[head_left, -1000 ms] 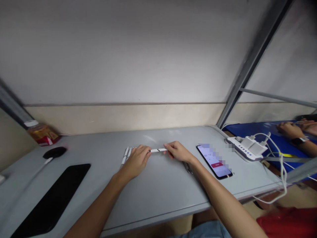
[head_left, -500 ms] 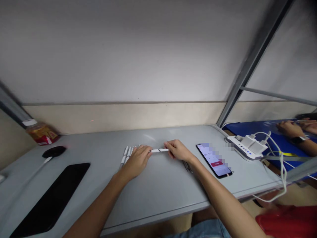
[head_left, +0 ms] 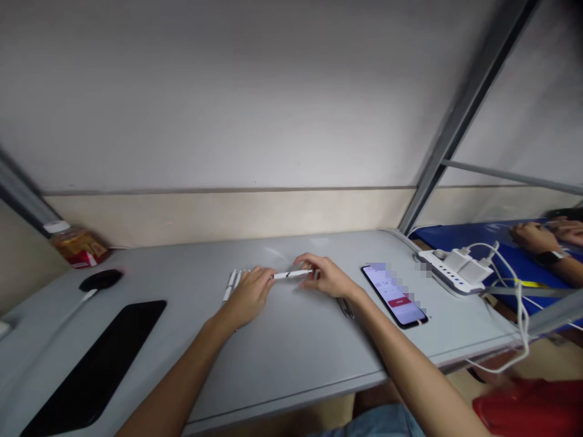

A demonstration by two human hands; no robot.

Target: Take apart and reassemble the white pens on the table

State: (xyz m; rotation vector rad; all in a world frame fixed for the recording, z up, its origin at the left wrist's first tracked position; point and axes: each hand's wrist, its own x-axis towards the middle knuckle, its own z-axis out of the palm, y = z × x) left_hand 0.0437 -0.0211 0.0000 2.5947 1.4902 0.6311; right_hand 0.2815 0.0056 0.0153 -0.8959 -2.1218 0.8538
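While the left hand (head_left: 250, 292) pinches it, the pen (head_left: 289, 275) juts rightward.

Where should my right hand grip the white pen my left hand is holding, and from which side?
Probably the slim free end, from the right. The white pen runs roughly sideways, your left hand covers its left end, and the other end points toward your right hand, whose thumb and forefinger stand apart.
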